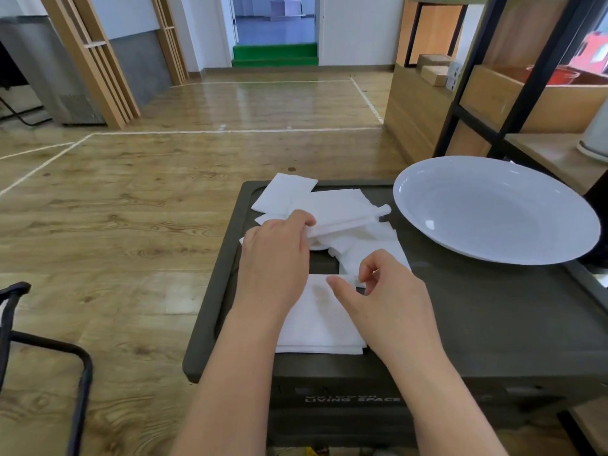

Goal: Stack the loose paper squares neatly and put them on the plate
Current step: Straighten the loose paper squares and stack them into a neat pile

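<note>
Several loose white paper squares [332, 205] lie scattered at the far side of a dark box lid [477, 324]. A neat stack of white squares [316, 324] sits near me on the lid. My left hand [276, 255] pinches one loose square and lifts its edge above the scattered pile. My right hand [388, 301] rests on the stack's right side, with thumb and forefinger closed on the stack's far right corner. A large white plate [493, 209] stands empty at the lid's far right.
The dark box stands on a wooden floor. A black-framed wooden shelf [513, 103] rises behind the plate on the right. A black chair frame [49, 350] sits at the lower left.
</note>
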